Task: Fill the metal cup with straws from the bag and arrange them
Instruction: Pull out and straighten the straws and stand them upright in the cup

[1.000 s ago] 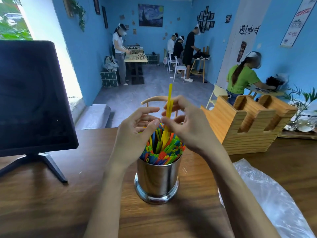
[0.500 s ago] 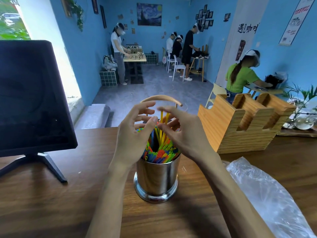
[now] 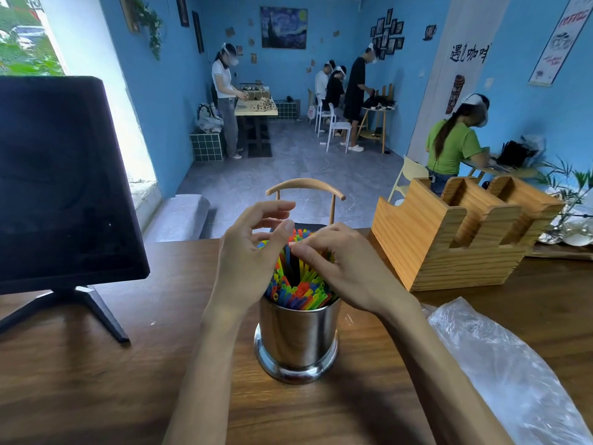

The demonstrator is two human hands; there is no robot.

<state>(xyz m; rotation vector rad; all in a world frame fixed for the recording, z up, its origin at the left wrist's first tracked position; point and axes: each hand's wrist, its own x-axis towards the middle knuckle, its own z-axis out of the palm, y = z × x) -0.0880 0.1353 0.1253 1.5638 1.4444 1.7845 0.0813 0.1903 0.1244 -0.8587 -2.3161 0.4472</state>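
While your fingers (image 3: 308,252) crowd in over the tops of the straws (image 3: 300,289), the thumb of your left hand (image 3: 247,261) stands up against the bundle with the other fingers curled loosely above it, and your right hand (image 3: 345,271) lies across from the other side, its fingers bent down onto the straw tips; both hands touch the straws, but whether either one is actually pinching a straw cannot be told, because the contact is hidden behind the fingers themselves. The straws, a mix of orange, red, blue, green and yellow, stand packed in the metal cup (image 3: 296,342), leaning a little outward at the near rim, with a dark gap showing near the middle of the bundle. The cup sits upright on the wooden counter (image 3: 96,380), right in front of you between your forearms. To your right, the clear plastic bag (image 3: 513,380) lies crumpled and flat on the counter, near the cup but apart from it. Behind the bag stands a wooden holder (image 3: 449,239) with open slots along its top. On your left a dark monitor (image 3: 61,187) rests on its stand, well apart from the cup. Past the counter's far edge, the curved back of a chair (image 3: 305,186) rises just behind your hands.
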